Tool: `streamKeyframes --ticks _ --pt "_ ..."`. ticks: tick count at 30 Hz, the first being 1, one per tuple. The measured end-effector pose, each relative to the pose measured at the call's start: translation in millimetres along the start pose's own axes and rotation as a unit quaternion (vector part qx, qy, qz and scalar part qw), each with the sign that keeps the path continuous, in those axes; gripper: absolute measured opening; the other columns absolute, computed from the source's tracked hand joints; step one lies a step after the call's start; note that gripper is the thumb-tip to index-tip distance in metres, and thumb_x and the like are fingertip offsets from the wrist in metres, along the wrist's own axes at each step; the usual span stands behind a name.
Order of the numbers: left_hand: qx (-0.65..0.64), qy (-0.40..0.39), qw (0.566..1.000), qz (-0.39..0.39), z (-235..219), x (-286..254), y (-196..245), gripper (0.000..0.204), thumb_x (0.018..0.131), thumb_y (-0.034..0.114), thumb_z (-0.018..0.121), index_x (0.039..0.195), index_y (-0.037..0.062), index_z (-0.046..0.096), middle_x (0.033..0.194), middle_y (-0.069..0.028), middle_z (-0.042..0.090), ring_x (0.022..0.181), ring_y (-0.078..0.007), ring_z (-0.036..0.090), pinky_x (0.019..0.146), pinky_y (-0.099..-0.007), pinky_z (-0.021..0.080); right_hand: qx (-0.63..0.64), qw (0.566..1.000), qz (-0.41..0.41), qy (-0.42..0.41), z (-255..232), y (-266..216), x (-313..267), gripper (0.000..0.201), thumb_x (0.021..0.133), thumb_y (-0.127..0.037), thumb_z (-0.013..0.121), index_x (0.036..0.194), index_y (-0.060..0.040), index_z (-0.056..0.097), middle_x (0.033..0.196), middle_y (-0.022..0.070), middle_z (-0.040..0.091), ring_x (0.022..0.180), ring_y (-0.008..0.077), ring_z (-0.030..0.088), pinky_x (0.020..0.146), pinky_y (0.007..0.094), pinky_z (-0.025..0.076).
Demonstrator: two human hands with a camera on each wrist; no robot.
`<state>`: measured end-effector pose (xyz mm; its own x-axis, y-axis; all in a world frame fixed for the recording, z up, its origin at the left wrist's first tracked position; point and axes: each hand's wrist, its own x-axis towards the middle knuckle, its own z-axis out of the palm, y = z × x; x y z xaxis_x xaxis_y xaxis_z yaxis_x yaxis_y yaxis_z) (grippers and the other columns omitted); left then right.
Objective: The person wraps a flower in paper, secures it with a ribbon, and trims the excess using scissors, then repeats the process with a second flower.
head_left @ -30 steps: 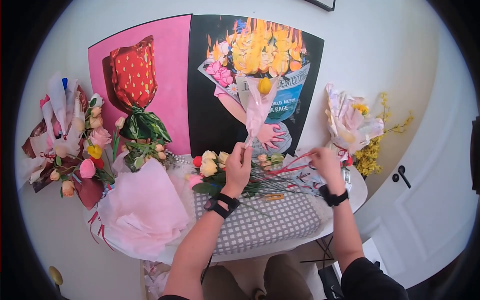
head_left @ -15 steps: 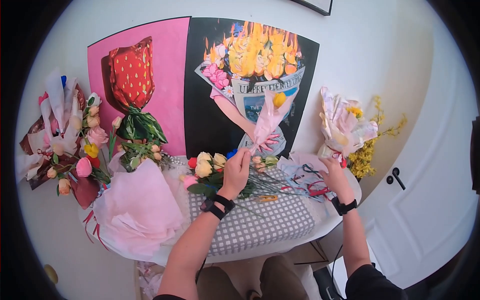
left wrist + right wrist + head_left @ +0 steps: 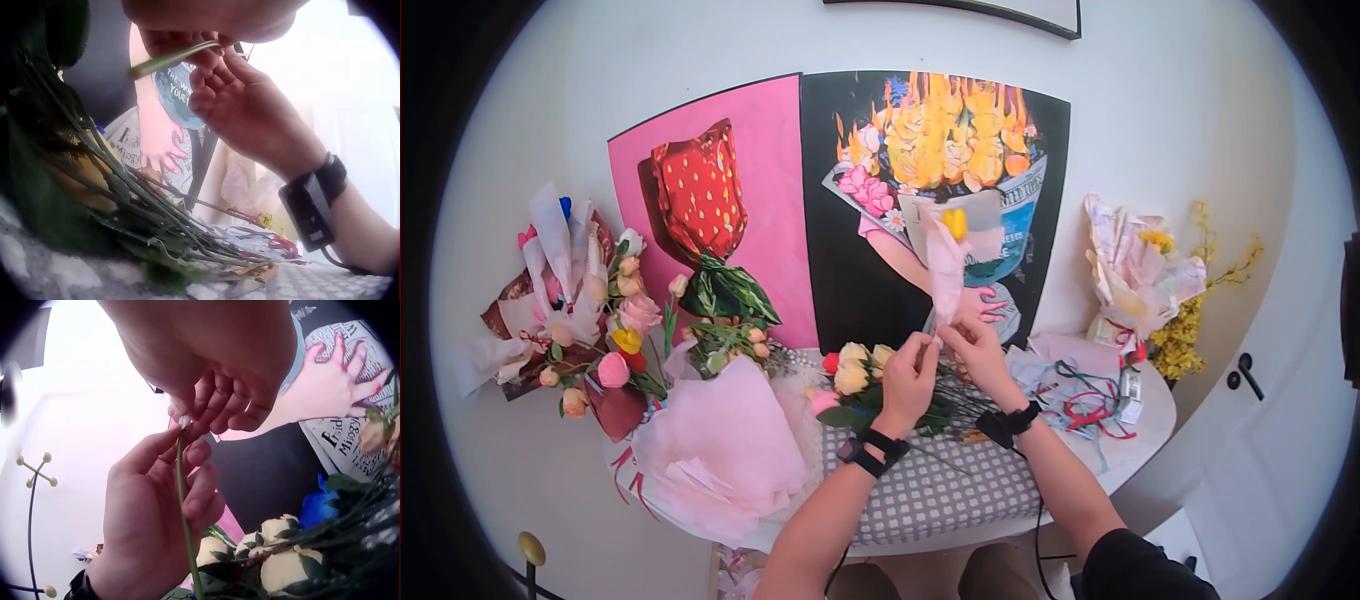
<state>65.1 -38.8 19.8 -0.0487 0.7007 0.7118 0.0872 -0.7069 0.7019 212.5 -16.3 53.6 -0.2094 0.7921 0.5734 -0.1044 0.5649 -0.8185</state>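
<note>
A yellow tulip (image 3: 954,223) in pink wrapping paper (image 3: 946,275) stands upright in front of the paintings. My left hand (image 3: 908,385) pinches the gathered bottom of the paper. From the other side, my right hand (image 3: 978,357) has thumb and fingertips closed on the same spot. Below the pinched paper end, the green stem (image 3: 186,531) runs down past the left palm in the right wrist view. Under the hands lie cream roses (image 3: 851,370) and several long stems (image 3: 134,187).
Pink paper sheets (image 3: 715,450) lie at the table's left, beside artificial flowers (image 3: 613,369). Ribbons (image 3: 1090,405) lie tangled at the right, with a wrapped bouquet (image 3: 1135,270) behind. Two paintings (image 3: 730,220) lean on the wall. A checked cloth (image 3: 940,495) covers the table's middle.
My right hand let go of the red ribbon at the right, then came left to the paper's bottom end beside my left hand. The left hand kept its hold on the wrapped tulip.
</note>
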Motion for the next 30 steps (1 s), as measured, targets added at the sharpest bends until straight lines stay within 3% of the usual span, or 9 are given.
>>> streamKeyframes --ticks 4,6,8,11,14,15,21,26,30 --pt "-0.025 -0.007 0.999 -0.039 -0.9 -1.6 -5.6 0.021 0.103 0.014 0.056 0.086 0.0033 0.055 0.063 -0.0009 0.049 0.056 -0.0074 0.045 0.051 -0.0287 0.033 -0.053 0.998 0.002 0.023 3.1 -0.1 -9.9 0.018 0.099 -0.017 0.069 0.088 -0.0026 0.064 0.069 -0.0053 0.055 0.060 0.0024 0.046 0.053 0.0224 0.033" --pt "-0.055 -0.016 0.997 -0.059 -1.3 -2.7 -4.7 0.023 0.105 0.017 0.056 0.085 0.0055 0.057 0.068 0.0034 0.053 0.054 -0.0030 0.046 0.048 -0.0231 0.034 -0.083 0.996 0.000 0.018 -2.0 1.1 -14.9 0.021 0.097 -0.018 0.071 0.087 -0.0006 0.064 0.070 -0.0043 0.057 0.065 0.0021 0.044 0.056 0.0239 0.034" --pt "-0.008 0.008 1.000 0.012 -1.9 6.0 -19.8 0.023 0.106 0.020 0.058 0.087 0.0063 0.056 0.071 0.0053 0.054 0.055 -0.0009 0.045 0.046 -0.0210 0.032 -0.084 0.996 0.004 -0.006 -3.2 0.9 -18.0 0.021 0.096 -0.019 0.072 0.089 0.0005 0.065 0.070 -0.0024 0.059 0.065 0.0031 0.047 0.058 0.0246 0.038" --pt "-0.094 0.035 0.993 -0.057 3.7 12.5 11.3 0.015 0.103 0.019 0.064 0.099 0.0048 0.062 0.073 0.0058 0.058 0.055 0.0024 0.044 0.045 -0.0177 0.029 -0.107 0.993 0.005 -0.054 -2.9 8.7 -20.6 0.022 0.095 -0.019 0.072 0.091 0.0012 0.066 0.073 -0.0004 0.062 0.065 0.0047 0.050 0.059 0.0257 0.041" --pt "-0.130 0.008 0.988 -0.087 -9.6 11.8 0.6 0.019 0.104 0.021 0.062 0.100 0.0026 0.066 0.071 0.0059 0.058 0.058 0.0002 0.049 0.048 -0.0205 0.035 -0.069 0.988 0.120 -0.074 -0.2 -3.3 -26.7 0.021 0.095 -0.020 0.072 0.092 0.0004 0.067 0.075 -0.0002 0.063 0.065 0.0055 0.052 0.059 0.0260 0.041" --pt "-0.131 0.010 0.987 -0.088 -11.0 11.5 -2.1 0.019 0.104 0.021 0.062 0.100 0.0026 0.066 0.071 0.0059 0.058 0.058 0.0002 0.049 0.048 -0.0205 0.035 -0.080 0.992 0.066 -0.072 0.2 3.3 -26.7 0.022 0.096 -0.021 0.072 0.092 -0.0004 0.067 0.074 -0.0005 0.063 0.061 0.0047 0.051 0.055 0.0252 0.040" --pt "-0.188 -0.010 0.975 -0.120 -18.3 12.6 -16.3 0.028 0.106 0.030 0.055 0.097 0.0057 0.065 0.074 0.0013 0.061 0.051 -0.0062 0.054 0.042 -0.0218 0.036 0.037 0.990 0.105 -0.086 -5.0 11.6 -25.8 0.026 0.104 -0.027 0.062 0.093 -0.0040 0.065 0.073 -0.0006 0.061 0.054 0.0041 0.053 0.047 0.0210 0.040" --pt "-0.224 -0.074 0.959 -0.157 -16.1 13.7 -9.5 0.031 0.107 0.034 0.050 0.110 0.0066 0.063 0.084 -0.0010 0.066 0.065 -0.0084 0.062 0.046 -0.0213 0.039 0.104 0.987 0.094 -0.077 -0.6 5.9 -26.0 0.023 0.103 -0.026 0.064 0.100 -0.0033 0.067 0.074 -0.0013 0.063 0.051 0.0041 0.052 0.044 0.0191 0.037" --pt "-0.228 -0.046 0.957 -0.172 -11.4 13.0 -5.0 0.032 0.107 0.035 0.050 0.118 0.0068 0.060 0.084 0.0000 0.065 0.062 -0.0069 0.059 0.046 -0.0202 0.037 0.086 0.991 0.092 -0.046 0.8 8.7 -25.9 0.022 0.102 -0.025 0.067 0.101 -0.0031 0.065 0.074 -0.0015 0.063 0.050 0.0020 0.049 0.043 0.0177 0.035"
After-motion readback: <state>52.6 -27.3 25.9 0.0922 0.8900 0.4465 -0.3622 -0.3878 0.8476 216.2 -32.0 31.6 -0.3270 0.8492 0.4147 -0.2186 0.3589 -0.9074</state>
